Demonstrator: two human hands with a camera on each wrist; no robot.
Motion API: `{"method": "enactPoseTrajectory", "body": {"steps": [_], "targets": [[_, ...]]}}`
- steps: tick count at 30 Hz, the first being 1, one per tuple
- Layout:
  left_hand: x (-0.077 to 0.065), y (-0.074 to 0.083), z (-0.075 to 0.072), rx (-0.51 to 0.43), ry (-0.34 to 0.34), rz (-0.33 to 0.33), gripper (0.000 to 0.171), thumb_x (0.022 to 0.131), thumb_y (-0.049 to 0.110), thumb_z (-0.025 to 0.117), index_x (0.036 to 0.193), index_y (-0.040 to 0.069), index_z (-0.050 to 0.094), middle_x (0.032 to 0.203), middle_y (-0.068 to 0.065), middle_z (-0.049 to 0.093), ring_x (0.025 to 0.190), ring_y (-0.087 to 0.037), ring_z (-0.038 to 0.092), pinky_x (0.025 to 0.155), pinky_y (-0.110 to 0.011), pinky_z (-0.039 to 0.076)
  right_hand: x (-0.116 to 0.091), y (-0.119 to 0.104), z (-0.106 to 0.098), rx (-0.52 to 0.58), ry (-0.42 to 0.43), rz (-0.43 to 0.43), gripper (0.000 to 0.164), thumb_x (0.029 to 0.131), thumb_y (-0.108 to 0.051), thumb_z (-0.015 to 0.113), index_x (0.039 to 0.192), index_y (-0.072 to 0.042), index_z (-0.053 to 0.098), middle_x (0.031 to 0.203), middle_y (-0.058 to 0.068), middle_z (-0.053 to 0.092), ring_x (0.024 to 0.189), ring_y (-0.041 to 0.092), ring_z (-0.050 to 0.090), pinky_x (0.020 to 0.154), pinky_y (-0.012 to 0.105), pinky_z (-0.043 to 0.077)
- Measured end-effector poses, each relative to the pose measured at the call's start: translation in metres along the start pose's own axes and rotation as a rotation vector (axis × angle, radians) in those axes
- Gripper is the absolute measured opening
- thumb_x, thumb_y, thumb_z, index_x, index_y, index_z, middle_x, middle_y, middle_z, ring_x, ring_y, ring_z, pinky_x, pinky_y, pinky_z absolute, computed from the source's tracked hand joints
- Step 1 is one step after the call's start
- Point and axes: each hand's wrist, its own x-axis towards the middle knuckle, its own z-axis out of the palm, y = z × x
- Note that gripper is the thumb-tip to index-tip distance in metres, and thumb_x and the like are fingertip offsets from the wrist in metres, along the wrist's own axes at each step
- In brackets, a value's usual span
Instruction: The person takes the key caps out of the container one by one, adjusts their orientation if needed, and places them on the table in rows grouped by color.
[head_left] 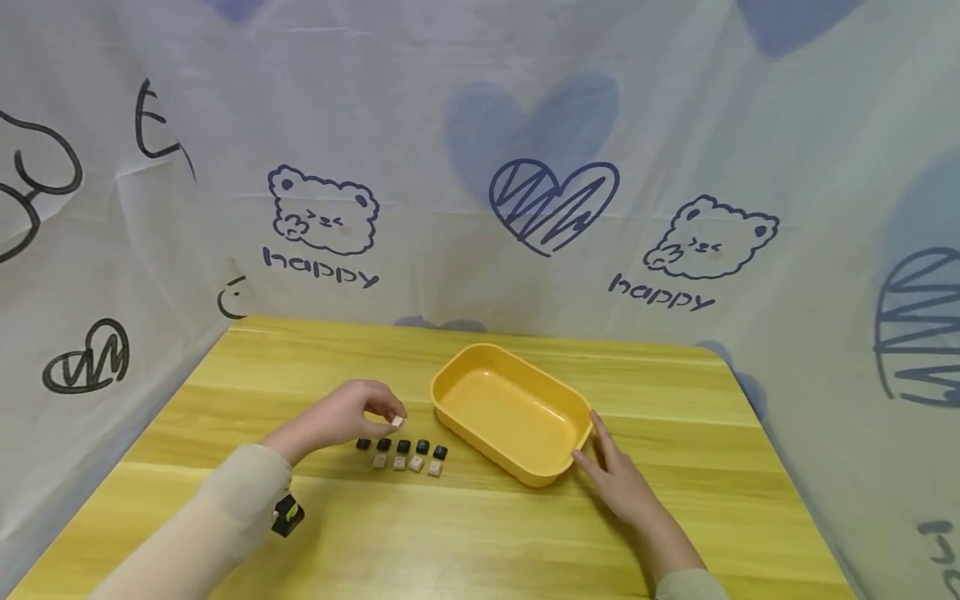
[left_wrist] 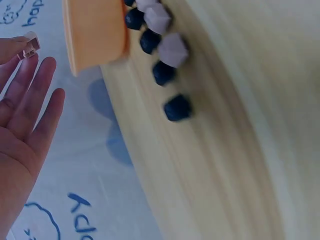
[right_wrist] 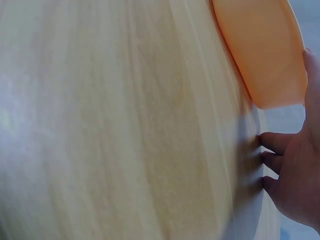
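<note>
Between thumb and fingertips, my left hand [head_left: 363,412] pinches a small white keycap [head_left: 397,422], held above the table. The left wrist view shows the same pinched keycap [left_wrist: 30,46], with the other fingers extended. Below that hand, black keycaps [head_left: 403,446] form a row, and several pale keycaps [head_left: 400,463] lie in a second row nearer me. To their right stands a yellow rectangular basin [head_left: 510,417], bare inside. My right hand [head_left: 618,479] rests against the basin's right end, thumb and a finger spread along its outside; it appears orange in the wrist views.
A wood-grain table [head_left: 480,542] carries everything. Behind it hangs a pale cloth [head_left: 435,125] printed with hearts, bears and words, which also covers both sides. A black device [head_left: 287,515] is at the left wrist.
</note>
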Motion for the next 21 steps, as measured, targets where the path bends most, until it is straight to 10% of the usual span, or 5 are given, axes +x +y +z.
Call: {"method": "enactPoseTrajectory", "body": {"steps": [21], "targets": [[-0.049,-0.055,0.016,-0.019,0.041,-0.212,0.015,0.084,0.002,0.073,0.097,0.009,0.075,0.091,0.003,0.068,0.08,-0.012,0.062,0.07,-0.028,0.053,-0.001,-0.001,0.0,0.018,0.007,-0.02,0.076,0.1,-0.052,0.046,0.158,-0.031,0.001,0.152,0.024,0.029,0.139,0.048,0.02,0.105,0.07,0.013]]}}
